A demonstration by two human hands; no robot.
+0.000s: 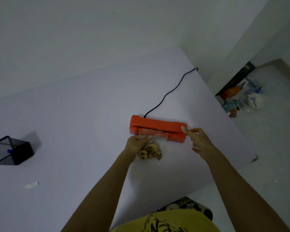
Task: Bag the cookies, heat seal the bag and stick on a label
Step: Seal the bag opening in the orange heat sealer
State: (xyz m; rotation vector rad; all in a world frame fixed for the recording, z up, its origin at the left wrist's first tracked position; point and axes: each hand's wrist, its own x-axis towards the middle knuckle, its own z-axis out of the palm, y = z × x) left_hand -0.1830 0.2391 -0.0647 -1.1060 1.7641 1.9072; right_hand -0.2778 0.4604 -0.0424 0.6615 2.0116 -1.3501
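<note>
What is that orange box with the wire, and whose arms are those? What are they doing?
The picture comes from a camera worn on a person's head, looking down, so the arms are that person's own. The orange box is a heat sealer: it melts a plastic bag shut. Its black cord runs away across the white table. The left hand pinches a clear bag whose top lies in the sealer's slot, with cookies bunched at the bottom. The right hand touches the sealer's end with a fingertip. Off to the left stand a black mesh holder and a small white slip, maybe the label.
</note>
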